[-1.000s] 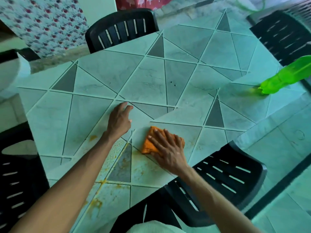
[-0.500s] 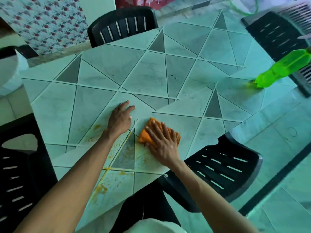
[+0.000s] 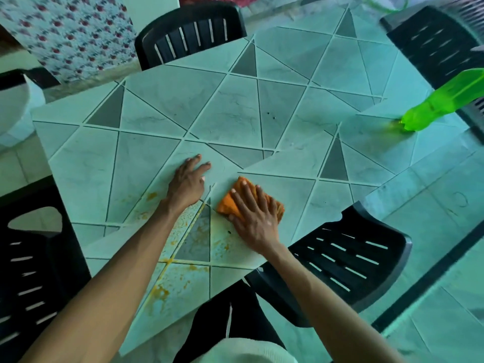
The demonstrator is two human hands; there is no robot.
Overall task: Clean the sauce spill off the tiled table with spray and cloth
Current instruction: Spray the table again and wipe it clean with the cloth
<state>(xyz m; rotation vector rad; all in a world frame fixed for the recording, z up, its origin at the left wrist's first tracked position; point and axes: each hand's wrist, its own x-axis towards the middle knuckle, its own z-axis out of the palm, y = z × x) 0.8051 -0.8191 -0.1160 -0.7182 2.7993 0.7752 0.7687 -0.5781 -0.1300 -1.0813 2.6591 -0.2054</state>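
An orange cloth (image 3: 227, 204) lies on the tiled table (image 3: 235, 111) near its front edge. My right hand (image 3: 252, 214) presses flat on the cloth with fingers spread. Just left of it, my left hand (image 3: 187, 183) rests flat on the tiles with straight fingers. Yellow-orange sauce smears (image 3: 195, 238) and blobs (image 3: 161, 290) cover the tiles below and between my hands. A green spray bottle (image 3: 434, 106) stands at the table's right side, far from both hands.
Black plastic chairs surround the table: one at the back (image 3: 190, 32), one at the right front (image 3: 345, 260), one at the left (image 3: 31, 260), one at the far right (image 3: 440, 43). A white basin (image 3: 15, 111) sits at the left.
My right hand has pushed the cloth a little away from me and to the left across the tiles. My left hand stays planted.
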